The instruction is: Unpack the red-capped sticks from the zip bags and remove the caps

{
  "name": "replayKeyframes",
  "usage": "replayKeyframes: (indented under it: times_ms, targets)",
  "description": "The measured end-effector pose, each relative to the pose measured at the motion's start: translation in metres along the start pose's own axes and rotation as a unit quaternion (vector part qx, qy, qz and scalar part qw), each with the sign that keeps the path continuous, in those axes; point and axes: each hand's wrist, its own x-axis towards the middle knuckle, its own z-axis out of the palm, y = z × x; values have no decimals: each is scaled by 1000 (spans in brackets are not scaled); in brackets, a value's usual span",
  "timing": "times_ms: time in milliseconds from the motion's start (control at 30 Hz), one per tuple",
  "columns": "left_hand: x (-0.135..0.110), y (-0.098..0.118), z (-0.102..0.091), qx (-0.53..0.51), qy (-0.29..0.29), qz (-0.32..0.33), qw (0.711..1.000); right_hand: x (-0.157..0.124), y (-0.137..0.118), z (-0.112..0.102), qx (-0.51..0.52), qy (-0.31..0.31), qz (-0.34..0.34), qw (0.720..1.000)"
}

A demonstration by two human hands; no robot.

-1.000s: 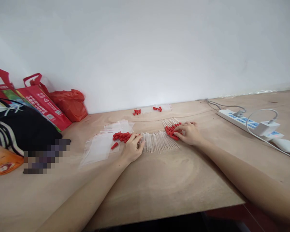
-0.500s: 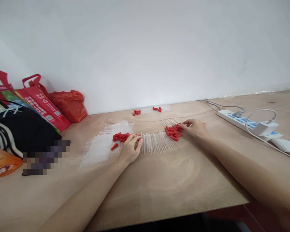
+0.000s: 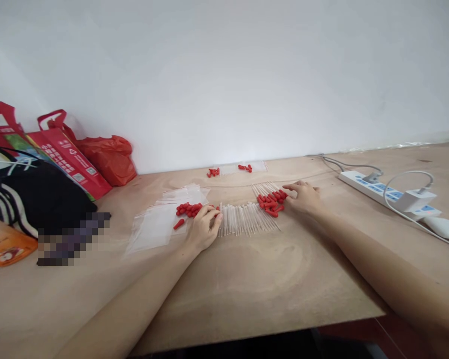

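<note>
My left hand (image 3: 205, 228) rests at the left end of a row of thin clear glass tubes (image 3: 243, 219), its fingers curled together; what they hold, if anything, is hidden. Beside those fingers lies a pile of red rubber bulbs (image 3: 189, 209), with one loose bulb (image 3: 178, 224) nearer me. My right hand (image 3: 303, 196) is at the right of a cluster of droppers (image 3: 271, 200), tubes pointing to the wall and red bulbs toward me. Its index finger and thumb are apart, close to the outermost bulb.
Flat clear zip bags (image 3: 151, 229) overlap at the left. Near the wall, a filled bag with red-bulbed droppers (image 3: 230, 169) lies flat. A white power strip (image 3: 381, 189) with chargers and cables is at the right. Shopping bags (image 3: 73, 159) and a black bag (image 3: 41, 199) stand at the left.
My right hand has drawn slightly back to the right from the droppers' red bulbs, its fingertips lifting off. My left hand stays in place. The whole view has shifted slightly.
</note>
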Motion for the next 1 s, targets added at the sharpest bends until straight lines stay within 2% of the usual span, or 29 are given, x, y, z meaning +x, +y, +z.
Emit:
replayKeyframes:
  times_ms: [133, 267, 367, 467, 533, 600, 667, 800, 900, 1000]
  targets:
    - [0, 1, 0, 2, 2, -4, 1000, 0, 3, 4, -31, -31, -19, 999]
    - [-1, 0, 1, 3, -1, -5, 1000, 1, 4, 8, -8, -3, -23, 1000]
    - [-1, -2, 2, 17, 1, -1, 1000, 0, 3, 7, 76, 64, -4, 995]
    - [-1, -3, 1, 69, 16, 10, 997, -6, -7, 4, 215, 106, -7, 971]
    - [-1, -1, 0, 118, 29, 27, 992, -13, -19, 3, 304, 82, -54, 948]
    - [-1, 2, -1, 162, 38, 55, 984, -24, -34, 5, 359, 28, -124, 925]
    - [-1, 5, -1, 196, 40, 91, 975, -34, -48, 7, 376, -8, -175, 910]
    - [-2, 11, 0, 215, 40, 163, 962, -48, -67, 12, 405, -45, -226, 885]
    - [-4, 13, 1, 209, 48, 201, 956, -53, -71, 10, 391, -50, -250, 885]
    - [-4, 14, 2, 211, 58, 215, 952, -57, -74, 4, 320, -24, -293, 901]
